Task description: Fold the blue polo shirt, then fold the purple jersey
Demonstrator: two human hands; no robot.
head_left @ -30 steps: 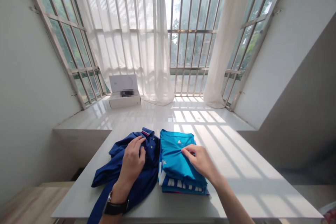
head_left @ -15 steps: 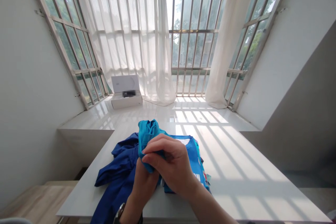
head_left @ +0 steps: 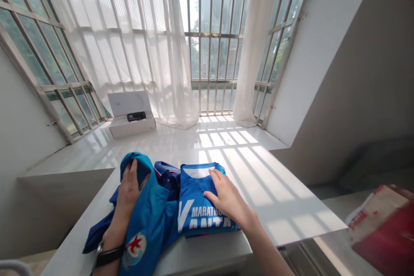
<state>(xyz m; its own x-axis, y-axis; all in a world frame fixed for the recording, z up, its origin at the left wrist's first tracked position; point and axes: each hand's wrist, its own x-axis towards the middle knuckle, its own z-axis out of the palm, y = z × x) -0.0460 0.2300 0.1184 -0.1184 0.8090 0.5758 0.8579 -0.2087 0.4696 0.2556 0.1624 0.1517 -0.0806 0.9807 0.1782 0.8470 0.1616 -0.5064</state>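
Observation:
A teal garment (head_left: 150,207) with a round white badge and red star shape hangs beside my left forearm. My left hand (head_left: 127,187) is at its bunched upper part, with fingers bent into the cloth and the fingertips partly hidden. To the right lies a folded blue T-shirt (head_left: 196,189) with white lettering, its neckline toward the window. My right hand (head_left: 224,194) rests on the right side of this shirt, fingers stretched out and thumb apart. Between the two sits a navy collared shirt (head_left: 168,177), partly covered by the teal cloth.
Dark blue cloth (head_left: 97,230) lies under the teal garment at the left. On the sill stands an open white box (head_left: 132,129) with a black item (head_left: 136,116) inside. A red and tan bag (head_left: 383,228) is off the white table's (head_left: 284,207) right side.
My hands have separated. The left moved left with the teal garment, which now hangs unfolded; the right moved onto the folded T-shirt. The view has turned right, bringing the red bag into sight.

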